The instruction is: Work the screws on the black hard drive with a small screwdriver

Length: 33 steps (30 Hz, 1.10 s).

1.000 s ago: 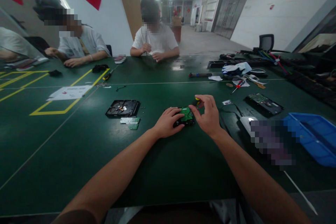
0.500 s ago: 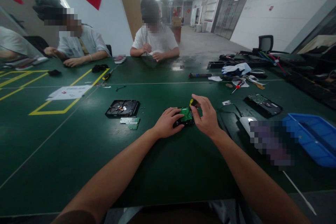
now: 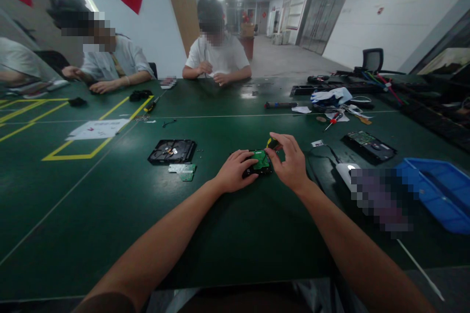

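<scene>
In front of me a hard drive (image 3: 261,160) lies on the table, its green circuit board facing up. My left hand (image 3: 235,172) grips it from the left, fingers over the top and thumb along the near edge. A short screwdriver (image 3: 272,143) with a yellow and black handle is pinched in the fingers of my right hand (image 3: 292,162), over the drive's right part. Fingers hide its tip. To the left sit another hard drive (image 3: 172,150) and a detached circuit board (image 3: 182,171), with tiny screws nearby.
On the right are a third hard drive (image 3: 369,145), a blue tray (image 3: 436,190) and a partly blurred white device (image 3: 347,173) with a cable. A red screwdriver (image 3: 333,120) and gloves (image 3: 330,96) lie farther back. People sit across the green table (image 3: 121,215).
The screwdriver's handle has tilted and shifted slightly to the right with my right hand. My left hand stays in place on the hard drive.
</scene>
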Available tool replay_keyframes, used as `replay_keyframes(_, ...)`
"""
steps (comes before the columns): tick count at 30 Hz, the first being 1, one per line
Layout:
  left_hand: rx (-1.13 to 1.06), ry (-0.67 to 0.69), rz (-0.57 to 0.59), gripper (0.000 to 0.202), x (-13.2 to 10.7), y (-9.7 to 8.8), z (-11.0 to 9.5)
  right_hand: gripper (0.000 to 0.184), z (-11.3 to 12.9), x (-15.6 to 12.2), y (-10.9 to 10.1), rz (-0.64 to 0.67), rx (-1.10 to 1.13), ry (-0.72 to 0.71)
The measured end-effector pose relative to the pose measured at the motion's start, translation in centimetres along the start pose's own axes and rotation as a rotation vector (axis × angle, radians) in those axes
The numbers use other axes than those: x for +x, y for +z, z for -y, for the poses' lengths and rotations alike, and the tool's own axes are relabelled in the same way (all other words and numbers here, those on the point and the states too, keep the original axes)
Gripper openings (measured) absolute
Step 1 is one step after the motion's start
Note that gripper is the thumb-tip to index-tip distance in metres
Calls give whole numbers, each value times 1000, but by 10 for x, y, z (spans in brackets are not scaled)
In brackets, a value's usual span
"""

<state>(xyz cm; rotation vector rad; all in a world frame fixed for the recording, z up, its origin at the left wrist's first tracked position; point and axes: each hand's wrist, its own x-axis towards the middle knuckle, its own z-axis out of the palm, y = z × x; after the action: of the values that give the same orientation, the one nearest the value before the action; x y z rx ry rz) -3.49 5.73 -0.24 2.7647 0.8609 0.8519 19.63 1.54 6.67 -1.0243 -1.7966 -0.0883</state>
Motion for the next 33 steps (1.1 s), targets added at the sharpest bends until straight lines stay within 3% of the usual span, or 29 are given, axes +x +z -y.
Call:
replay_keyframes(5,-19,-7,5,51,0,0,0,58,-4,-3,2,56,67,22)
replay_keyframes(17,1,-12,10,50,-1,0,0,45,1,0,-1,-23,-6,15)
replay_keyframes(33,-6,-4,8,50,0,-1,-1,57,-6,-6,6,93,135,37)
